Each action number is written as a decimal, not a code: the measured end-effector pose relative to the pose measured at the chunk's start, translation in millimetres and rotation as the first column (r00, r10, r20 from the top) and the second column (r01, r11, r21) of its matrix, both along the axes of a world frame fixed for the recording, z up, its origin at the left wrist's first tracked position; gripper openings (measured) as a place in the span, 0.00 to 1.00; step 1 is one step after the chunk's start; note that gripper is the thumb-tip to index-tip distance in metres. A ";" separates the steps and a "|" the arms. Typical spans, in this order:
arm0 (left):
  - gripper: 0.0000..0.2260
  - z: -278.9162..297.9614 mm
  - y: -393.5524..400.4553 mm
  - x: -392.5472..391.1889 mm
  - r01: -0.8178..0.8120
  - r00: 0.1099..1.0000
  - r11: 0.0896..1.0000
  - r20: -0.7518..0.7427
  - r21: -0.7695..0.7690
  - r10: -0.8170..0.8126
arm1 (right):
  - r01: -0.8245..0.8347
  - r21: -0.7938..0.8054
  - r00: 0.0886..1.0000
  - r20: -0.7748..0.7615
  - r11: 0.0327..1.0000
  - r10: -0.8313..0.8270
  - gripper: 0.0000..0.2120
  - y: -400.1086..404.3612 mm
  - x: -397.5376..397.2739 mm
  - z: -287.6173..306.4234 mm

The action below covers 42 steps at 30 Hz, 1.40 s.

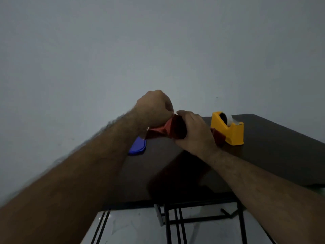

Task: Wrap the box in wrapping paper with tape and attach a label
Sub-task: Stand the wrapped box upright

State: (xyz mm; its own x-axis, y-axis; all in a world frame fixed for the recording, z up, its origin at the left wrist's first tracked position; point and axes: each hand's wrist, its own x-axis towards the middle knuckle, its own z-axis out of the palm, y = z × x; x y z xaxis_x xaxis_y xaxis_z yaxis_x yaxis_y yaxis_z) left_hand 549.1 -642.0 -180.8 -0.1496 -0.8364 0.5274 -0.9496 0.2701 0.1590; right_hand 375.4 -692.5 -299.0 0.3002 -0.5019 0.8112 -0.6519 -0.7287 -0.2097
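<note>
A box in red wrapping paper (171, 130) is held up above the dark table (274, 155), with folded paper flaps showing on its near end. My left hand (154, 110) is curled over its left end and grips the paper there. Over the right side lies my right hand (195, 131), fingers wrapped round the box. A yellow tape dispenser (228, 131) with a roll of clear tape stands on the table just right of my right hand. More red paper (219, 137) shows behind my right wrist. No label is visible.
A blue flat lid-like object (138, 146) lies on the table under my left wrist. The table's near edge runs across the lower middle, with black metal frame legs (175, 224) and a pale floor below. A plain grey wall fills the upper view.
</note>
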 end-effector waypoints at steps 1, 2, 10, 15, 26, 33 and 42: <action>0.10 9.9 2.2 -2.1 0.007 1.000 0.999 0.014 -0.045 -0.007 | -0.023 0.028 0.996 0.089 0.999 0.020 0.39 0.0 -0.9 4.0; 0.12 21.7 5.8 -5.7 0.009 1.000 0.991 0.011 -0.131 -0.008 | -0.052 0.062 0.982 0.184 0.997 0.039 0.37 -1.1 -3.3 11.9; 0.15 3.9 -1.2 -11.4 0.026 0.781 0.800 -0.488 -0.599 -0.390 | -0.531 0.388 0.636 0.770 0.753 0.051 0.40 -33.4 -16.2 36.6; 0.18 -46.1 -47.7 -2.1 0.048 0.421 0.914 -0.821 -0.403 -0.384 | -0.618 0.433 0.668 0.729 0.656 0.148 0.35 -40.6 -24.8 23.7; 0.13 -66.1 -105.9 2.1 0.297 -0.211 0.876 -0.921 -0.380 -0.328 | -0.577 0.154 0.469 0.867 0.802 0.171 0.12 -60.1 -10.8 27.0; 0.17 -78.8 -115.8 4.8 0.329 -0.304 0.847 -0.896 -0.419 -0.325 | -0.623 0.197 0.428 0.896 0.757 0.119 0.12 -70.0 1.1 50.0; 0.25 -70.6 -94.4 0.4 0.305 -0.134 0.830 -0.884 -0.467 -0.447 | -0.747 0.292 0.527 0.807 0.597 0.265 0.11 -54.7 -3.7 63.9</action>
State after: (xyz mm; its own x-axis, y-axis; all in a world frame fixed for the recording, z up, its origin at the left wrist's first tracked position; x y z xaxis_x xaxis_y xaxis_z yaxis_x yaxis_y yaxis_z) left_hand 549.5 -736.4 -251.4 0.2622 -0.8028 0.5356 0.3600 0.5963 0.7175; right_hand 371.7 -747.2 -235.1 0.2053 -0.8345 0.5112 0.2855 -0.4486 -0.8469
